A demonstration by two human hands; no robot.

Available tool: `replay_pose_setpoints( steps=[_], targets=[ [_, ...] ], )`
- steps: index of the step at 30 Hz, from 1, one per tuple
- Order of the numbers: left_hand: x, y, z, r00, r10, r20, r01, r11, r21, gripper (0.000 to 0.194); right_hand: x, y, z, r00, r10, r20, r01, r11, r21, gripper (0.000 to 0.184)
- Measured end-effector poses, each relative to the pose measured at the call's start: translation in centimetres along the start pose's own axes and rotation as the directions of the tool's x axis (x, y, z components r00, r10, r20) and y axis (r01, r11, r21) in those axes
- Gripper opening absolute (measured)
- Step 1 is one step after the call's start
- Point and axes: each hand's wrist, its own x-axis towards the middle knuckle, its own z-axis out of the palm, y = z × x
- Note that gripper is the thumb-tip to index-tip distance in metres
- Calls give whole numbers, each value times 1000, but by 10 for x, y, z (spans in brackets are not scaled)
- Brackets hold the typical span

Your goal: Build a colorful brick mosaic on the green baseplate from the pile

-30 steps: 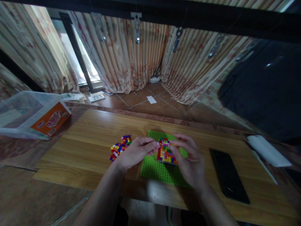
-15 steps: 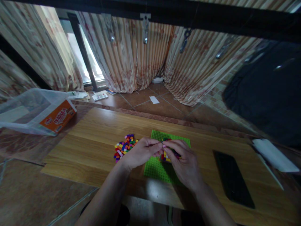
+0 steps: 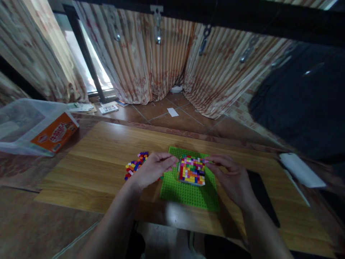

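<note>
A green studded baseplate (image 3: 185, 197) lies on the wooden table. On it stands a block of many-coloured toy bricks (image 3: 192, 172), its top a patchwork of yellow, red, orange, pink and purple. At the block's upper right corner, my right hand (image 3: 233, 176) pinches a small pink brick (image 3: 207, 161) between thumb and forefinger. My left hand (image 3: 155, 168) hovers left of the block with its fingertips pressed together; whether anything is between them is too small to make out. Behind that hand lies a pile of loose bricks (image 3: 134, 166), partly covered by it.
A dark flat slab (image 3: 262, 196) lies on the table (image 3: 88, 169) to the right, partly behind my right forearm. A white object (image 3: 302, 169) sits at the far right edge. On the left stands a clear plastic bin (image 3: 24, 144) with an orange label. Curtains hang beyond.
My hands have moved apart from above the block, the left one leftward and the right one rightward, uncovering its top. The whole view has shifted slightly.
</note>
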Motion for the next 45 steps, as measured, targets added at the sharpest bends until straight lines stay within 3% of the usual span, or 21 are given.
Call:
replay_pose_setpoints(
  steps=[6,15,21,26,30,38,42,45],
  targets=[
    [3,-1,-4,998,20,-66,-17,999,44,36,1,19,-6,987,95,132,-109,988,106,15],
    [5,-6,-6,998,52,-47,-44,986,160,33,1,32,7,967,195,163,-234,933,274,15],
    [7,-13,-10,995,91,-32,-84,979,186,34,-1,38,16,938,302,170,-346,817,461,17],
    [5,-10,-12,994,105,-40,-95,974,204,35,-2,37,21,886,411,212,-454,682,573,24],
    [4,-7,-13,989,131,-66,-113,968,226,33,-2,33,23,865,456,210,-479,625,617,28],
    [6,-11,-13,989,139,-50,-123,961,248,32,-4,30,25,861,459,219,-486,614,622,28],
    [2,-7,-15,988,137,-73,-116,965,235,31,-4,35,22,881,416,226,-465,674,574,31],
    [-1,-4,-20,982,139,-126,-103,962,253,31,1,32,15,922,356,150,-379,756,533,32]
  ],
)
